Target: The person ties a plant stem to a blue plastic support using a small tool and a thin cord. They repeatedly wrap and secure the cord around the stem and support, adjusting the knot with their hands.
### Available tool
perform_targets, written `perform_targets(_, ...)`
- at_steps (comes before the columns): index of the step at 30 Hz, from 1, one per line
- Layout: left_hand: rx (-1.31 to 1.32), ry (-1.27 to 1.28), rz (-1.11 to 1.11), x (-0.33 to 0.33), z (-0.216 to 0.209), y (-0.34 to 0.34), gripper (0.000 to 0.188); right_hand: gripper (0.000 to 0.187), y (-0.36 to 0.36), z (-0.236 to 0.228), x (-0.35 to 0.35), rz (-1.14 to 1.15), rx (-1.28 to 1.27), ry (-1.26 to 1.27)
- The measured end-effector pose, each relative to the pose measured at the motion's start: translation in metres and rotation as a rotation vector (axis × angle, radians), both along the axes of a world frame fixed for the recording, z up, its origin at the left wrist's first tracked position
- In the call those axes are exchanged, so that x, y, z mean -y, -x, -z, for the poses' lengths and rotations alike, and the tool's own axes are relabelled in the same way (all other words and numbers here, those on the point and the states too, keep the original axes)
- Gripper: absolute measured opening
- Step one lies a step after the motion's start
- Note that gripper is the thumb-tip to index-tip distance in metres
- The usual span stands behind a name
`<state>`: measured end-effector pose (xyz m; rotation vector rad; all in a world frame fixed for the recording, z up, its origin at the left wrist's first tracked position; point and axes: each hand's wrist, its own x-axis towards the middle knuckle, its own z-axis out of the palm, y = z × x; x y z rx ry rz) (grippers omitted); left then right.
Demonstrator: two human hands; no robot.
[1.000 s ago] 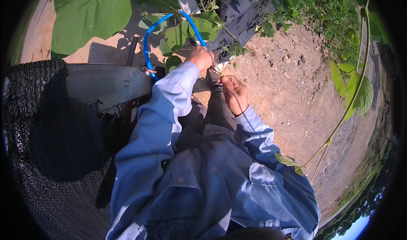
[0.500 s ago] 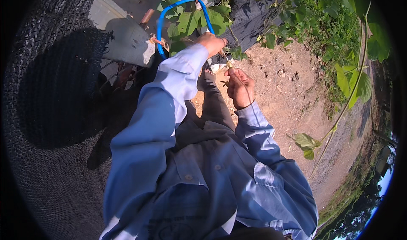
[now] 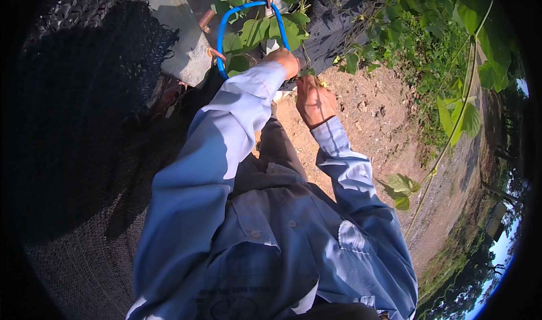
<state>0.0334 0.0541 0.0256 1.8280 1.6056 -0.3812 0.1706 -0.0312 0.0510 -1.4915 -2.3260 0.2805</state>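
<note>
My left hand (image 3: 285, 61) is closed at the lower right of a blue tube loop (image 3: 219, 35). Its fingertips are hidden, so what it grips cannot be told. Just to its right, my right hand (image 3: 315, 101) is turned back-up with the fingers curled. Beside its knuckles a small yellowish, flower-like plant piece (image 3: 323, 84) peeks out. Both hands nearly meet near a small green leaf (image 3: 306, 72). Broad green leaves (image 3: 254, 33) show through and around the blue loop.
Dark mesh netting (image 3: 101, 167) covers the left side, beside a grey metal sheet (image 3: 183, 37). A long vine stem (image 3: 451, 142) hangs on the right. Leafy vines (image 3: 418, 43) grow at the upper right over bare soil (image 3: 372, 111).
My right hand has moved up and turned over, bringing its fingers close to my left hand. The yellowish piece it pinched is now mostly hidden. The view has shifted slightly.
</note>
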Motion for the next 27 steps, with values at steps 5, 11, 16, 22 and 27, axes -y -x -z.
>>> perform_targets(5, -0.066, -0.084, 0.205, 0.007, 0.001, 0.002, 0.037, 0.012, -0.004, 0.017, -0.003, -0.067, -0.062, -0.055)
perform_targets(11, 0.09, 0.027, -0.107, 0.013, -0.036, -0.001, 0.034, 0.006, -0.011, 0.029, -0.002, -0.078, -0.199, -0.054)
perform_targets(16, -0.009, -0.045, 0.153, 0.01, -0.023, 0.003, 0.033, 0.006, -0.009, 0.026, 0.005, -0.065, -0.322, 0.015)
perform_targets(22, -0.067, -0.041, 0.226, 0.007, -0.004, 0.002, 0.033, 0.008, -0.01, 0.024, 0.003, -0.086, -0.37, 0.064)
perform_targets(27, 0.049, -0.016, 0.032, 0.013, -0.033, 0.003, 0.033, 0.011, -0.004, 0.02, 0.007, -0.026, -0.336, 0.034)
